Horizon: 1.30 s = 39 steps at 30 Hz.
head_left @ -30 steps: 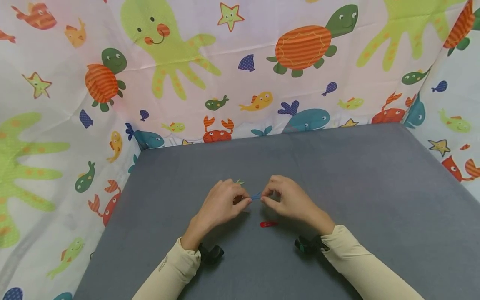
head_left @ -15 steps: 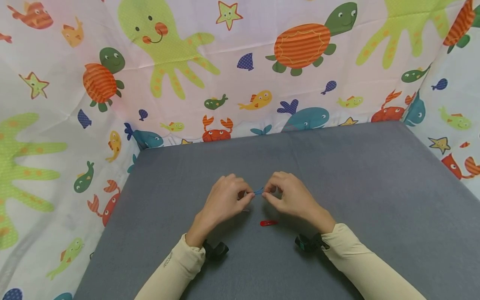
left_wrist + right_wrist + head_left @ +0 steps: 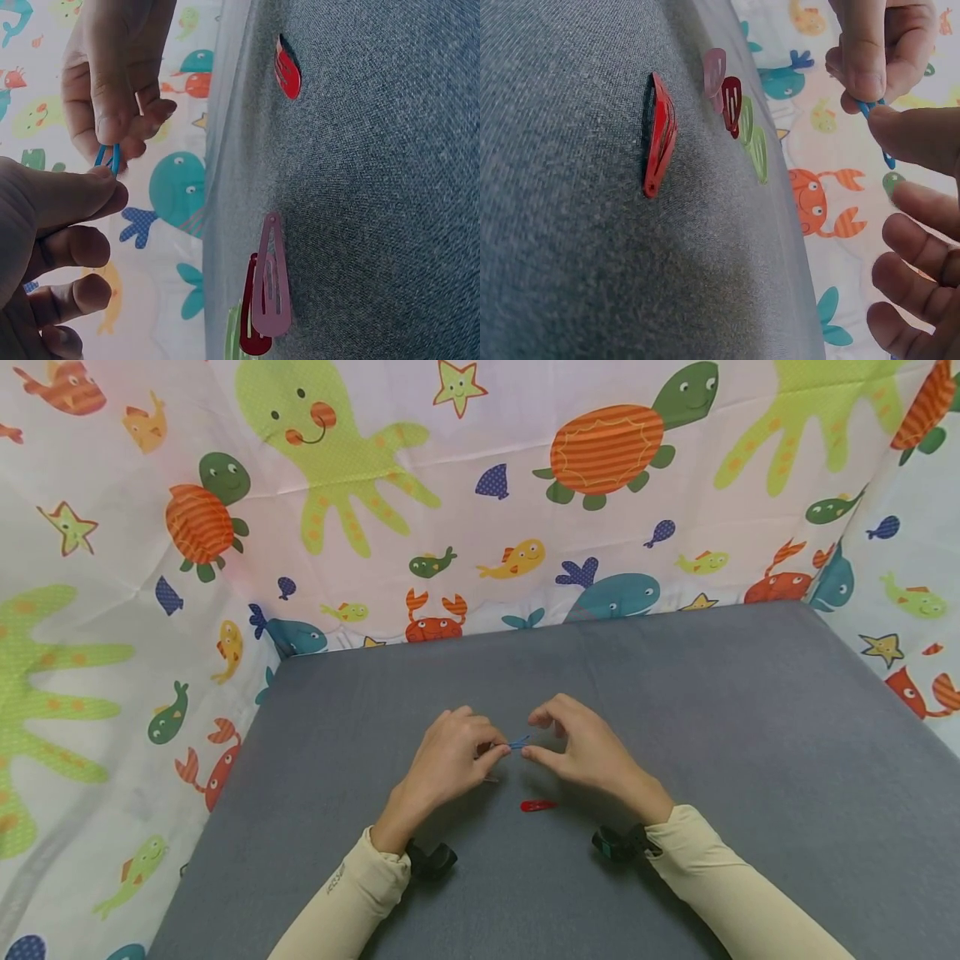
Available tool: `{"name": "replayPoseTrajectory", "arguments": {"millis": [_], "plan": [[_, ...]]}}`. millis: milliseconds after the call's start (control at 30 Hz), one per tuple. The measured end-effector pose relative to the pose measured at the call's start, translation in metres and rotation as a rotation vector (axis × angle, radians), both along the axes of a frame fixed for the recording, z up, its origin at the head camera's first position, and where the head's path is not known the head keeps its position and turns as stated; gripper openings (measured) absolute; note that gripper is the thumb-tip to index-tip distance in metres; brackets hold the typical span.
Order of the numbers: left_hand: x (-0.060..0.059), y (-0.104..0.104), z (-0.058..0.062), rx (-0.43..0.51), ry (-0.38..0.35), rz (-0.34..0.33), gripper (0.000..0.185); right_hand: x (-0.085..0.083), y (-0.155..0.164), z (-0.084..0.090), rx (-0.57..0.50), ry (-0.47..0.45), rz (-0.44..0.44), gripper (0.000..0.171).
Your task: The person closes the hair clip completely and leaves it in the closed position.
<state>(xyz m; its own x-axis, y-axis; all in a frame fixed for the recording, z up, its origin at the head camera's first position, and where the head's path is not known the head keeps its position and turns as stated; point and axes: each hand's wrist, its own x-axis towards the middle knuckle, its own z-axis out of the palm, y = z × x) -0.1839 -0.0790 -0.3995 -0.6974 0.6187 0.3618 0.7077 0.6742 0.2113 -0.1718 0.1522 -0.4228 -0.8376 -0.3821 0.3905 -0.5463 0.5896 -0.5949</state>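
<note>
A small blue snap hair clip is held up over the table between the hands, its two strips spread apart at the right end. My left hand pinches one end of it between thumb and fingers. Close against the other end is the thumb of my right hand, while that hand's fingers stand away from the clip. In the right wrist view the thumb hides part of the blue clip. Below the hands a red hair clip lies on the grey cloth.
Beyond the red clip, a pink hair clip, a dark red one and green ones lie in an overlapping row, mostly covered by my left hand in the head view. A printed curtain borders the grey table.
Both hands rose slightly with the blue clip. The right fingers, which pinched the clip earlier, have lifted off and spread from the thumb. The left hand keeps its pinch.
</note>
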Motion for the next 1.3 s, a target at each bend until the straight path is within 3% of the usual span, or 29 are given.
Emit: {"name": "replayPoseTrajectory", "arguments": {"millis": [133, 400, 733, 1033, 1300], "plan": [[0.000, 0.000, 0.000, 0.006, -0.014, -0.014, 0.005, -0.001, 0.001, 0.001, -0.033, -0.045, 0.066, 0.032], [0.000, -0.001, -0.002, 0.043, -0.053, -0.049, 0.007, -0.002, 0.002, 0.005, -0.100, -0.071, 0.145, 0.013], [-0.004, -0.006, -0.002, 0.121, -0.130, -0.188, 0.008, -0.005, 0.004, 0.003, -0.183, -0.061, 0.209, 0.009], [-0.008, -0.010, 0.001, 0.162, -0.099, -0.302, 0.009, -0.006, 0.007, 0.004, -0.186, -0.031, 0.262, 0.008], [-0.010, -0.011, -0.001, 0.189, -0.114, -0.335, 0.008, -0.006, 0.007, 0.005, -0.186, -0.022, 0.279, 0.011]]}}
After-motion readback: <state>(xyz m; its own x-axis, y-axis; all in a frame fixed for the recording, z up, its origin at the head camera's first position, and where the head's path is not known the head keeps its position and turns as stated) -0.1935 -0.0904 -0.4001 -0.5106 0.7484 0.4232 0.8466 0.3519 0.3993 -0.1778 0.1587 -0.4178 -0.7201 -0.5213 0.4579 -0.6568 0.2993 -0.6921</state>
